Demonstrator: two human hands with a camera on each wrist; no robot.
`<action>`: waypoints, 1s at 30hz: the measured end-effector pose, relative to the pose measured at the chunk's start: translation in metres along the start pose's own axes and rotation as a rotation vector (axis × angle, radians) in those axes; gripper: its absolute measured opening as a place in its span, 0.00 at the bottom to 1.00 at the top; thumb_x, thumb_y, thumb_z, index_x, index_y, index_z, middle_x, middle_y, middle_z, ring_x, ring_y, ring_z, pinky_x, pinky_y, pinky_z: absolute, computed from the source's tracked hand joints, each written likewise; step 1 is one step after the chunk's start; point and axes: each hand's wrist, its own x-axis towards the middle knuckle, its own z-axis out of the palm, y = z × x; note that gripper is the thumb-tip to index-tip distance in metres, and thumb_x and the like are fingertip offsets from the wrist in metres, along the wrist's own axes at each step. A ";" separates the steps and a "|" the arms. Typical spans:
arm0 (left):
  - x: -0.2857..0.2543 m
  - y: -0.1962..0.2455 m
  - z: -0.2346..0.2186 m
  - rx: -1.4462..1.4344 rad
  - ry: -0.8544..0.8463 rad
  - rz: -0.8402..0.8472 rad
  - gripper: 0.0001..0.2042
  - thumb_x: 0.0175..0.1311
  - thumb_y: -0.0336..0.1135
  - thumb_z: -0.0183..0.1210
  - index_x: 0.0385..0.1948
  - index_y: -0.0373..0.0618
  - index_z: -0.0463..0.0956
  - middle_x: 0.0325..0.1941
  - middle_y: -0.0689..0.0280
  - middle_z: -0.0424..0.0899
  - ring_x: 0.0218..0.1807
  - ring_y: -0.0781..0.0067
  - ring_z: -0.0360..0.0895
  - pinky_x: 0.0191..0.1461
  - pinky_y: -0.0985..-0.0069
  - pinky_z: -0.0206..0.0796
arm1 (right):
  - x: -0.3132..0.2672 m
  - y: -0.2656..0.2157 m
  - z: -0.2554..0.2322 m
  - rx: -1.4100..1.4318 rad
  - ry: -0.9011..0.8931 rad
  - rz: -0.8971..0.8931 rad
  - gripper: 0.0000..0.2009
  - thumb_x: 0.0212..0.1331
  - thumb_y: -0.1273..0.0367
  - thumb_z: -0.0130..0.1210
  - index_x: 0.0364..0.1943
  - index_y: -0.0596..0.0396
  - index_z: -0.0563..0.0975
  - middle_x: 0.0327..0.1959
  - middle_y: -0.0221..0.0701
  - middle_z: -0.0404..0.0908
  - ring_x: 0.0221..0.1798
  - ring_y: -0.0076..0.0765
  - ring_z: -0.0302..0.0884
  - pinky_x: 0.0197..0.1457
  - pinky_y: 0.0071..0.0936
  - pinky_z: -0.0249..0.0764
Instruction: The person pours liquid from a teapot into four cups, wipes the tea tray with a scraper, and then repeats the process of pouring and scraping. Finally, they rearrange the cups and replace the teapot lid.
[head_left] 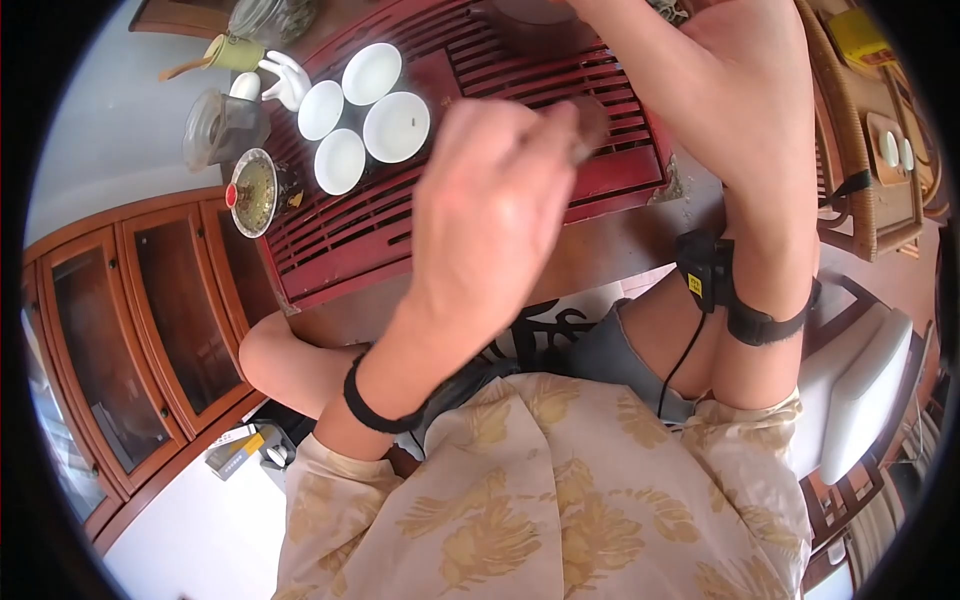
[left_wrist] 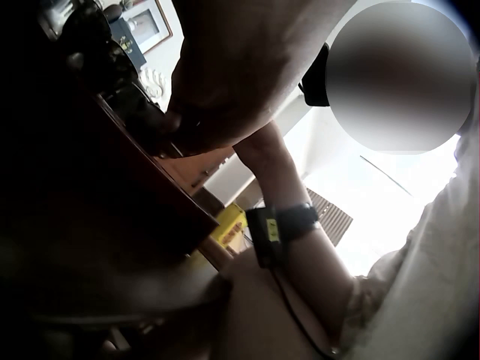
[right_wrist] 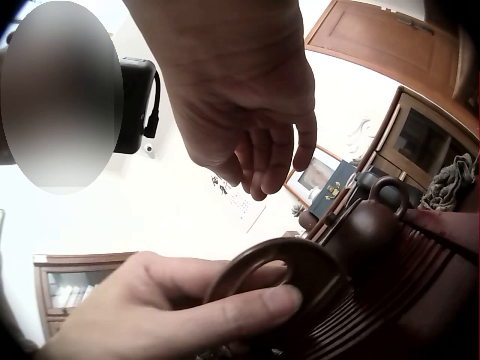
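My left hand (head_left: 480, 210) is over the tea tray's near part, gripping a dark brown round piece (head_left: 592, 122), blurred in the head view. From the right wrist view, the left hand (right_wrist: 180, 307) has its thumb on that piece's face (right_wrist: 322, 274), which has an opening in it. My right hand (right_wrist: 247, 112) hangs above with loosely curled fingers and nothing visible in them; the head view cuts off its fingers at the top. A brown teapot (right_wrist: 367, 232) with a looped handle stands on the tray (head_left: 350, 255). The left wrist view is dark around the left fingers.
White cups (head_left: 340, 160) stand at the tray's left, near a white hand-shaped ornament (head_left: 287, 80), a glass container (head_left: 215, 130) and a lidded bowl (head_left: 255, 195). Wooden cabinets (head_left: 130, 340) are on the left. A wicker stand (head_left: 850, 150) is at the right.
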 end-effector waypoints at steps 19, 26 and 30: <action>0.001 0.024 0.023 -0.038 -0.094 0.123 0.17 0.54 0.23 0.67 0.47 0.32 0.88 0.38 0.62 0.80 0.48 0.61 0.81 0.46 0.67 0.82 | 0.011 -0.048 -0.008 -0.186 -0.026 0.146 0.09 0.70 0.70 0.68 0.41 0.65 0.89 0.30 0.39 0.90 0.30 0.28 0.87 0.36 0.25 0.80; 0.025 -0.001 0.030 0.022 -0.014 0.125 0.17 0.54 0.21 0.68 0.48 0.34 0.88 0.41 0.62 0.84 0.49 0.58 0.81 0.47 0.65 0.83 | 0.004 -0.029 -0.008 -0.105 0.000 0.128 0.09 0.71 0.70 0.68 0.42 0.66 0.89 0.29 0.38 0.90 0.29 0.25 0.84 0.35 0.25 0.79; 0.014 0.013 0.027 0.052 -0.076 0.116 0.19 0.51 0.21 0.68 0.49 0.36 0.88 0.43 0.63 0.86 0.49 0.59 0.81 0.50 0.65 0.82 | 0.010 -0.043 -0.011 -0.133 -0.010 0.175 0.09 0.72 0.70 0.67 0.42 0.66 0.89 0.29 0.37 0.90 0.29 0.24 0.83 0.35 0.25 0.78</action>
